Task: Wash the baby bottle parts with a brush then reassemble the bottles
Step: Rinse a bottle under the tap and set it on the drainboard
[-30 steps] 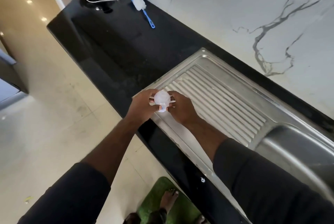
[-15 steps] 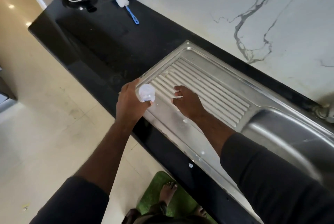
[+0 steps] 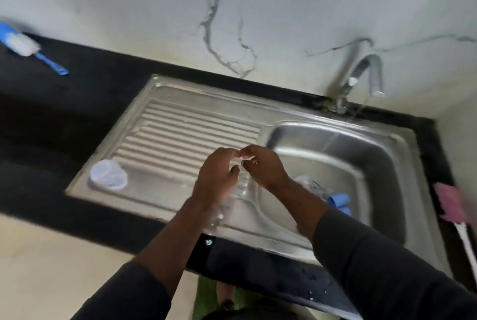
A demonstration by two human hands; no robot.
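A stainless-steel sink (image 3: 180, 87) is seen from above, set into a glossy black stone table (image 3: 77, 103) against a white marble wall (image 3: 154, 10) veined with grey. The sink's left half is formed as a ribbed drainboard (image 3: 180, 134); its right half is a deep basin (image 3: 361, 165) with rounded corners.

The left hand (image 3: 216, 177) and the right hand (image 3: 265, 168) are brought together over the drainboard's right edge, just beside the basin's left rim. Their fingers are curled toward each other with the tips touching, and the top of a clear bottle (image 3: 227, 203) appears to be gripped between them. The bottle is transparent and heavily blurred, and it is tilted down toward the sink's front edge.

A translucent, rounded cap (image 3: 108, 174) is set on the drainboard's front left corner, well apart from the hands, with bare ribbed steel shown between.

Inside the basin, near its front left corner, a blue plastic ring (image 3: 338, 201) and a clear part (image 3: 307, 183) are seen, partly hidden by the right forearm (image 3: 304, 206).

A blue-handled brush (image 3: 25, 45) with white bristles is laid at the table's back left edge. A pink sponge brush (image 3: 450, 202) with a white handle is laid along the table's right edge. A curved chrome tap (image 3: 366, 72) is mounted behind the basin's back edge.
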